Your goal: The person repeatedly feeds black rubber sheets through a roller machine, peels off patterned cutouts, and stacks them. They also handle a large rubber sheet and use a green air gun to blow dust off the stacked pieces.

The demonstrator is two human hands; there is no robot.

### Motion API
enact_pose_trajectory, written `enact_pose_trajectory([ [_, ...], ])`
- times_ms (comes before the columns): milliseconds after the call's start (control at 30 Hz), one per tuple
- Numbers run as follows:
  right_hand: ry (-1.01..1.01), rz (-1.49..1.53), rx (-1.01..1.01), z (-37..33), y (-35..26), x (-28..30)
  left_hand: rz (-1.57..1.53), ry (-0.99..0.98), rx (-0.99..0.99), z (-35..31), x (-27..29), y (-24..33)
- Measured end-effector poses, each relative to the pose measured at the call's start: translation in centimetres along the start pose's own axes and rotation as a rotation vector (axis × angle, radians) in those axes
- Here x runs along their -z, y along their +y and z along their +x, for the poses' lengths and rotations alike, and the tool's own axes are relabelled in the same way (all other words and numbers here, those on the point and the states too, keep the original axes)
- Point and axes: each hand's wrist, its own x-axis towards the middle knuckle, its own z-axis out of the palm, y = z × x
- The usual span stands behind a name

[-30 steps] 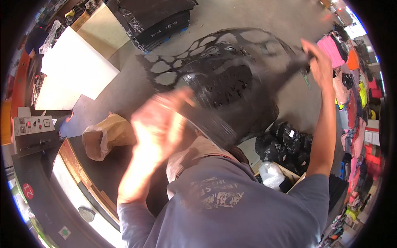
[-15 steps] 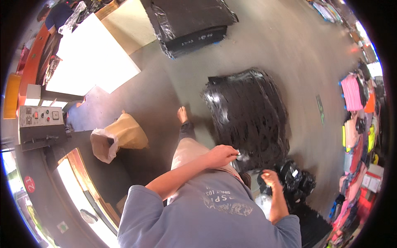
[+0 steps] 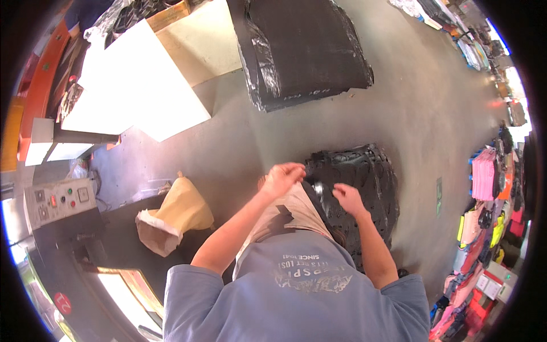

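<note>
My left hand (image 3: 284, 179) is raised in front of my body, its fingers curled together. Anything it may hold is too small to make out. A short way to the right is my right hand (image 3: 349, 200), its fingers bent in toward the thumb; whether something thin sits in them is hidden. Both hands appear above the near left side of a stack of black sheets (image 3: 364, 171) with ragged edges and a glossy surface. Between the hands a bright shiny patch (image 3: 320, 189) shows, either glare or clear film; I cannot tell which.
A tan sack (image 3: 188, 204) with its mouth folded back lies at left, by a control panel (image 3: 62, 198) with buttons. Beyond are a bright white board (image 3: 137, 85) and another black sheet stack (image 3: 307, 51). Piles of coloured material (image 3: 484, 174) line the right side.
My right hand has come forward and inward, nearer my left, which has risen. The view has shifted, bringing the far black stack nearer. My outstretched foot is now mostly hidden.
</note>
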Motion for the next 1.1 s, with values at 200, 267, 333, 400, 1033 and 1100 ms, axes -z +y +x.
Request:
enact_pose_trajectory([
  [200, 0.047, -0.003, 0.206, 18.2, -6.5, 6.1, -0.321, 0.282, -0.113, 12.1, 7.3, 6.1],
  [267, 0.063, 0.014, 0.177, 24.2, -7.4, 8.6, -0.300, 0.352, -0.096, 16.8, 9.5, 7.7],
  [333, 0.079, 0.028, 0.174, 31.2, -8.0, 11.2, -0.333, 0.438, -0.086, 22.4, 11.8, 9.5],
  [400, 0.095, -0.009, 0.212, 39.5, -8.4, 13.1, -0.319, 0.519, -0.098, 29.1, 14.8, 11.6],
  [1033, 0.126, -0.570, 0.640, 111.0, -18.0, 18.8, 1.078, 0.909, -0.058, 73.4, 28.1, 22.2],
  [1100, 0.082, -0.623, 0.600, 117.3, -21.2, 17.8, 1.069, 0.865, 0.003, 73.2, 28.2, 22.1],
])
